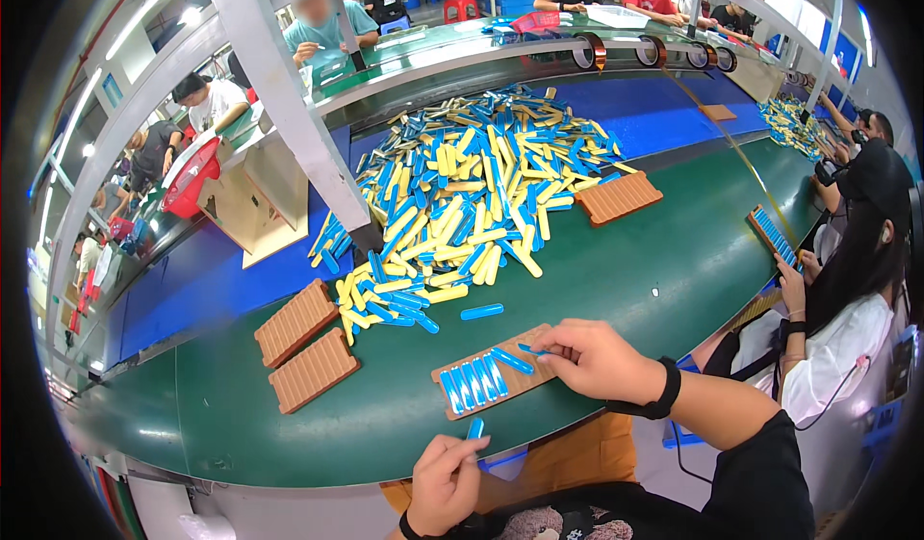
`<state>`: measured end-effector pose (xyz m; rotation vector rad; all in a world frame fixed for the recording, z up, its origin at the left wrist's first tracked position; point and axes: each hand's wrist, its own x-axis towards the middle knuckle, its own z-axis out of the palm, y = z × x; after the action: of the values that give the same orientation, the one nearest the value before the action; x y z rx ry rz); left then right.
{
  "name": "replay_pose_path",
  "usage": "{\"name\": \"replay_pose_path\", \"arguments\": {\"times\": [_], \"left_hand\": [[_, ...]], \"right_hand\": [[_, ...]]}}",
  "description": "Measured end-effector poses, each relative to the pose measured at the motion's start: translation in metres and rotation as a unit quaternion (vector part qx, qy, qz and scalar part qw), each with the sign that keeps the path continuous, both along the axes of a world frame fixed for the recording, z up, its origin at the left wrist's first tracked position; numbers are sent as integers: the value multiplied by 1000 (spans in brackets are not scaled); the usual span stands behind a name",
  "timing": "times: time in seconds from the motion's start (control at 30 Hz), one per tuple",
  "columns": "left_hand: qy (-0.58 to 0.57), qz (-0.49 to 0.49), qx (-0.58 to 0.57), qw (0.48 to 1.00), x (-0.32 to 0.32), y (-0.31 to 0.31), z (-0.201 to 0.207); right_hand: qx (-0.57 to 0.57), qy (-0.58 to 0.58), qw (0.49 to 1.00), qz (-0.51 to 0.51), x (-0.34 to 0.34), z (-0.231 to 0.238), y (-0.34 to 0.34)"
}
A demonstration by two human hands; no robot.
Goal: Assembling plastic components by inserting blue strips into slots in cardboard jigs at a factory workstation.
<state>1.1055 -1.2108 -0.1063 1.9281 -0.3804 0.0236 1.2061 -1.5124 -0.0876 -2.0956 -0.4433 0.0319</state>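
In front of me a brown grooved tray [527, 384] lies on the green tabletop, with several blue strips [472, 384] side by side in its left grooves. One more blue strip [512, 361] rests slantwise beside that row. My right hand [602, 362] is over the tray's right end, its fingertips pinched on a small blue strip [528, 348]. Just off the tray's near edge, my left hand [448, 482] pinches another blue strip [475, 428] between thumb and fingers. A single blue strip [482, 312] lies on the tabletop beyond the tray.
A large heap of blue and yellow strips [462, 203] spreads beyond the tray. Two brown grooved trays [313, 372] lie at left, another [619, 198] at the heap's right. A metal post [298, 107] rises at left. A co-worker [857, 280] sits at right holding a filled tray [773, 235].
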Motion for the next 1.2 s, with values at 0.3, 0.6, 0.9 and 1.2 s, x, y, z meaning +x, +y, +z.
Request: {"name": "replay_pose_path", "arguments": {"times": [0.3, 0.6, 0.9, 1.2], "left_hand": [[-110, -183, 138, 967, 61, -17, 17], [-200, -178, 243, 932, 91, -25, 13], [-315, -151, 283, 894, 94, -35, 20], [-343, -142, 328, 868, 99, -42, 11]], "right_hand": [[-30, -29, 998, 38, 12, -4, 10], [-229, -272, 919, 169, 7, -16, -4], [-288, -234, 917, 148, -19, -22, 6], [-318, -182, 929, 38, -37, -18, 37]]}}
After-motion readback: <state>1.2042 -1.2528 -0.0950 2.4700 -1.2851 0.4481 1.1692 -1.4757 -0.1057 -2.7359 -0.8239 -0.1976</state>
